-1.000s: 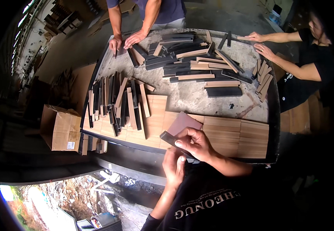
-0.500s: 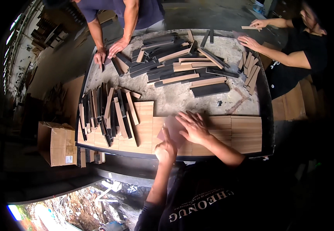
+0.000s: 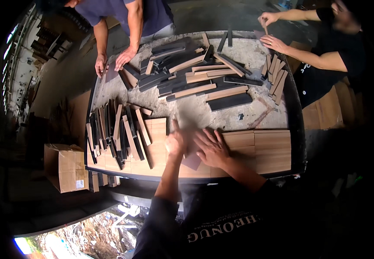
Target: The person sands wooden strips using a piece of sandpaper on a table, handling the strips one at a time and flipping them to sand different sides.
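A purplish-brown sheet that looks like sandpaper [image 3: 191, 162] lies on the pale wooden strips [image 3: 272, 149] along the table's near side. My right hand [image 3: 213, 148] rests flat with fingers spread at the sheet's right side. Beside the sheet's left edge is my left hand [image 3: 176, 141], its index finger pointing away from me and the other fingers curled. What those curled fingers hold, if anything, cannot be made out. A dark smear of motion blurs the area between and beyond my hands. Left of my left hand, black and wood-coloured strips [image 3: 128, 131] lie in a loose heap.
A larger pile of black and tan strips [image 3: 195, 73] covers the table's far middle. One co-worker's hands [image 3: 125, 58] work at the far left corner, another's [image 3: 274, 44] at the far right, near a small stack of strips [image 3: 276, 80]. A cardboard box [image 3: 66, 167] stands left.
Both my hands stay at the sheet; my left hand has moved left and away from me. The far right co-worker now holds a strip upright instead of level. The whole view has shifted slightly.
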The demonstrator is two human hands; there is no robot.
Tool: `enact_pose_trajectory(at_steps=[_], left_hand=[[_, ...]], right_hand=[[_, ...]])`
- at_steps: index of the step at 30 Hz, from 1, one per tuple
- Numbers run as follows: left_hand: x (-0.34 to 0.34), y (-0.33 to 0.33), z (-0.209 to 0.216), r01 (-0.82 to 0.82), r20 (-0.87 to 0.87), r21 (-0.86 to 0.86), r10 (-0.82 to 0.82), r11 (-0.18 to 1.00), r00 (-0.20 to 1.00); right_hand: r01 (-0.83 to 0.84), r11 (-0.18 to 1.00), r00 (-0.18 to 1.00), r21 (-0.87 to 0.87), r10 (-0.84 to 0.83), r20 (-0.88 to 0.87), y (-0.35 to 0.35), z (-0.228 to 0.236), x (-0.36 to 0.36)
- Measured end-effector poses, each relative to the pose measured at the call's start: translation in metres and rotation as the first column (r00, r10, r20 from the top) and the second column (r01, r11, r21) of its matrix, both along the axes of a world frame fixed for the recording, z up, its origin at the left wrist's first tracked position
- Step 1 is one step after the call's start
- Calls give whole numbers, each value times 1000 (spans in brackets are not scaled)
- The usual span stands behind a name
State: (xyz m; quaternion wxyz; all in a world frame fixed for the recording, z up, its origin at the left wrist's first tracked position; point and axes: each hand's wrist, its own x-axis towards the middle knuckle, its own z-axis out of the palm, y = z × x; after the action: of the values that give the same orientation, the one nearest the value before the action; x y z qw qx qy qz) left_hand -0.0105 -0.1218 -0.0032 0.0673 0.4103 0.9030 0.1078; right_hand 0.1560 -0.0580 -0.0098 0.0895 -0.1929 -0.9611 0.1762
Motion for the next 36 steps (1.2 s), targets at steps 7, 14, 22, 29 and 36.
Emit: enact_pose_trajectory(at_steps=[7,14,22,29,36], left_hand=[[84,-66,-20,87,-208,-19,-89,996,974],[-82,26,-5,-136,-144,-362,89,922,986],[-104,-56,158,109,-436,116,-48,987,899],[45,-54,335,829,-315,-241,-849,504,425],[31,-87,341,927,-179,-254,-955,276,235]], right_hand=[[14,1000,1000,0,-14,1,11,2,8],[-39,995,995,90,47,-91,1,9,-4],[-44,999,999,31,43,25,-1,-2,-7],[-105,985,993,135,111,-37,3,-1,-6],[0,990,999,141,-7,49,2,12,3]])
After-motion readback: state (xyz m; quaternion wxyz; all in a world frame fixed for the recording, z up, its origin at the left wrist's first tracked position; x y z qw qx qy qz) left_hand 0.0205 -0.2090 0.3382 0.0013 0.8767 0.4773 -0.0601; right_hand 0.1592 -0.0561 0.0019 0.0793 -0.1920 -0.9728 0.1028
